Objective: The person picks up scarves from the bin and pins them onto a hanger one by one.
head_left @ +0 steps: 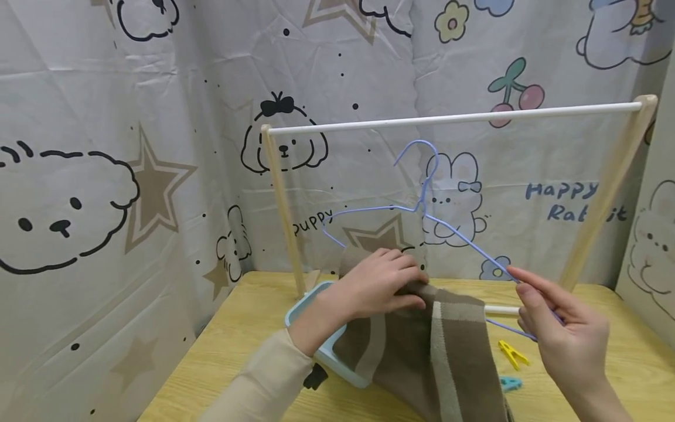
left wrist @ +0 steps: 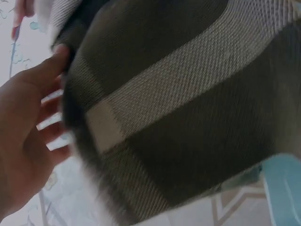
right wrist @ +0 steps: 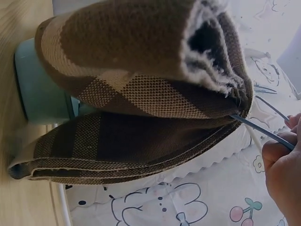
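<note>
A brown plaid scarf (head_left: 408, 351) with lighter stripes hangs folded over the lower bar of a thin blue clothes hanger (head_left: 464, 237). My left hand (head_left: 387, 278) grips the scarf along its top fold, thumb on the near side and fingers reaching behind the edge. The right corner of the hanger is pinched in my right hand (head_left: 572, 334), and its hook points up, below the rack's rail. In the right wrist view the scarf's layers (right wrist: 131, 70) drape to both sides of the bar, one end frayed. Cloth hides most of the lower bar.
A wooden rack with a white rail (head_left: 453, 119) stands behind the hanger. Partly under the scarf sits a light blue basket (head_left: 337, 363). A yellow clothespin (head_left: 512, 354) and a teal clothespin (head_left: 510, 384) lie on the table (head_left: 211, 375). Printed curtains enclose the back and sides.
</note>
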The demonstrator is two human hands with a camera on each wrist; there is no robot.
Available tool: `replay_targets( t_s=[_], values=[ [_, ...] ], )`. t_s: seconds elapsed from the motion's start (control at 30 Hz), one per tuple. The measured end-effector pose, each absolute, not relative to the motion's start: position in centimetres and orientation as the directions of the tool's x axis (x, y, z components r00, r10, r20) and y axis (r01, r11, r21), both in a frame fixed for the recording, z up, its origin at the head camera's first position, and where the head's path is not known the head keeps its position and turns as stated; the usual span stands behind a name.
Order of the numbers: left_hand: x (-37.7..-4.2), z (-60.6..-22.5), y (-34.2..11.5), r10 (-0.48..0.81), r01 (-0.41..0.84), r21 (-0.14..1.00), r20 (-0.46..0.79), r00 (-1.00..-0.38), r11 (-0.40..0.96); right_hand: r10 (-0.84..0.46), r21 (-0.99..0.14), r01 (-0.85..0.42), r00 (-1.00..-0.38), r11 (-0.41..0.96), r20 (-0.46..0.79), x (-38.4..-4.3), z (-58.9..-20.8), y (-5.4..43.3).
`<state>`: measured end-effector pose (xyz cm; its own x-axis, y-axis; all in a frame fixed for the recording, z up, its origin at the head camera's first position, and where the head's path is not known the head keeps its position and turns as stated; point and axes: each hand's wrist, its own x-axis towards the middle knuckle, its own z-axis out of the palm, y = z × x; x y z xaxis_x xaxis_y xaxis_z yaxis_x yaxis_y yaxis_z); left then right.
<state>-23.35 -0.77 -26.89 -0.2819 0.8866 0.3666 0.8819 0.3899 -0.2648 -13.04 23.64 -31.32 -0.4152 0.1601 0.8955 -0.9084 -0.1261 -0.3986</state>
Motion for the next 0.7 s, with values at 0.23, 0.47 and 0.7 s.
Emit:
replay_targets(
  t_s=[0.23,0.47,0.7],
  values=[
    [-23.2,-26.2,0.9,0.950,0.938,-0.246,0.257,-0.178,0.243,0.165,-0.408,-0.902,-0.428,-0.142,0.889,-13.2,-30.5,23.2],
    [-22.5,-25.1,1.3,0.958,0.929,-0.267,0.194,-0.211,0.258,0.165,-0.359,-0.921,-0.382,-0.152,0.909,-13.6,-29.9,23.0],
    [-22.2,-25.6,1.9,0.936,0.945,-0.180,0.276,-0.219,0.274,0.173,-0.373,-0.920,-0.389,-0.118,0.905,-13.4,-29.7,22.6]
  ],
)
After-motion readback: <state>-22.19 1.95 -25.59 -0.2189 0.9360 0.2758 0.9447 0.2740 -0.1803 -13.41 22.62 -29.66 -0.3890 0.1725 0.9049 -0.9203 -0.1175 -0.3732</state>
